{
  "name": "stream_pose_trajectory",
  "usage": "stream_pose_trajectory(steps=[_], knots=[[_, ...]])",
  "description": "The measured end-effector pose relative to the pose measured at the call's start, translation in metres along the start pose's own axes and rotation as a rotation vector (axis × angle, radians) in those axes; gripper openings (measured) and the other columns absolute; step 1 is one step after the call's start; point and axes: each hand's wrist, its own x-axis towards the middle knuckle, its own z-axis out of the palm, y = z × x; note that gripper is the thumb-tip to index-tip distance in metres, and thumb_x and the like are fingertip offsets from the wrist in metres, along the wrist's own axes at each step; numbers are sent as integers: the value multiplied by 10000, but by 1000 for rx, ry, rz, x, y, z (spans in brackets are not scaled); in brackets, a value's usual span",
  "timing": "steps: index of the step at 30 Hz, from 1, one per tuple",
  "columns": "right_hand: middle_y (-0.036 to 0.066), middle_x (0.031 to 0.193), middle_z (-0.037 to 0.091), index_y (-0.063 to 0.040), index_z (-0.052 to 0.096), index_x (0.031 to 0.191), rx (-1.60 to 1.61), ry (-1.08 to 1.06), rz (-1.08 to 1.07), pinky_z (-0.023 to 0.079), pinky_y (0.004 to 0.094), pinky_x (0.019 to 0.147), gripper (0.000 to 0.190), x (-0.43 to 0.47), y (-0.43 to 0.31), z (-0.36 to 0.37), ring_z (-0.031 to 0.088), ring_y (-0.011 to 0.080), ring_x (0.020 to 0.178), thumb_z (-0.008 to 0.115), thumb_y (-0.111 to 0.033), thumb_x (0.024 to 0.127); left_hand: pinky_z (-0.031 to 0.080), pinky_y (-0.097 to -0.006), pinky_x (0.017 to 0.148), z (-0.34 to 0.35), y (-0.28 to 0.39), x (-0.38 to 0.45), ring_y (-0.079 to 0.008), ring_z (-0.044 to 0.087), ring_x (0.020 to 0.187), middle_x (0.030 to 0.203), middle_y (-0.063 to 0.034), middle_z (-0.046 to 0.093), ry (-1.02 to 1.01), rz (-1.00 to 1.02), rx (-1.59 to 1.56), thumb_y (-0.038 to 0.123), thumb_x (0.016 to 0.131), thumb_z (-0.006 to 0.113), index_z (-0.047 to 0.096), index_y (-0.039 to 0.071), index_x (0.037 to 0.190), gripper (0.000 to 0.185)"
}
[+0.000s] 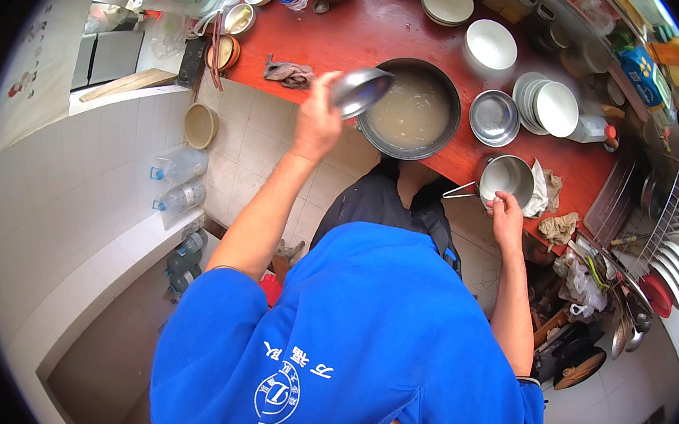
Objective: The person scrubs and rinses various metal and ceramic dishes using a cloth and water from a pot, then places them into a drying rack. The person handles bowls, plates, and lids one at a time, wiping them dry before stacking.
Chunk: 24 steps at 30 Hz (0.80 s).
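Observation:
My left hand [318,117] grips a shiny metal bowl [358,92], tilted and blurred by motion. That bowl hangs at the left rim of a large dark basin [455,122] of cloudy water [410,110]. Over at the right, my right hand [505,216] has its fingers on the near rim of a metal saucepan [508,180], whose wire-like handle [459,190] sticks out past the table edge. Between basin and saucepan, a steel dish [494,118] sits on the red table [353,39]. A crumpled brown cloth [290,73] lies left of the basin.
White bowls [490,44] and stacked plates [527,101] stand behind and right of the basin. Crumpled rags [558,228] lie at the table's right edge, near a dish rack [665,219]. Plastic bottles [181,165] and a beige bucket [201,126] are at the left wall.

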Motion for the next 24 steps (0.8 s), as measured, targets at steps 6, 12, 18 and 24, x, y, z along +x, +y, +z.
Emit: stream_pose_trajectory(steps=[6,12,18,24], knots=[[118,1024,783,19,652,1282,-31,12,-18,576,332,842,307,8,-8,27,744,177,910,584,-184,1061,578,-531,1004,-39,-185,26,-338,663,1203,1370,-194,624,274,-986,-869,240,1074,428,473,15,1488,473],[179,1027,795,15,673,1250,-159,69,73,579,403,912,344,-9,-11,29,775,281,1008,616,-235,1021,503,-623,1118,-6,-231,46,-386,554,1371,1528,-187,527,108,-1176,-906,223,1118,376,406,36,1545,467],[154,1022,794,-18,692,1252,-171,101,152,580,412,913,343,-27,-15,35,770,289,989,644,-244,998,544,-501,1020,-7,-279,51,-330,657,1216,1336,-199,634,170,-1092,-465,228,1046,465,517,-72,1417,480],[91,1028,790,12,656,1303,105,29,167,576,332,832,367,-35,-30,35,735,156,918,621,-240,1038,595,-394,886,-68,-194,65,-250,726,1014,1107,-134,721,114,-793,-700,185,1028,502,673,-38,1149,306]])
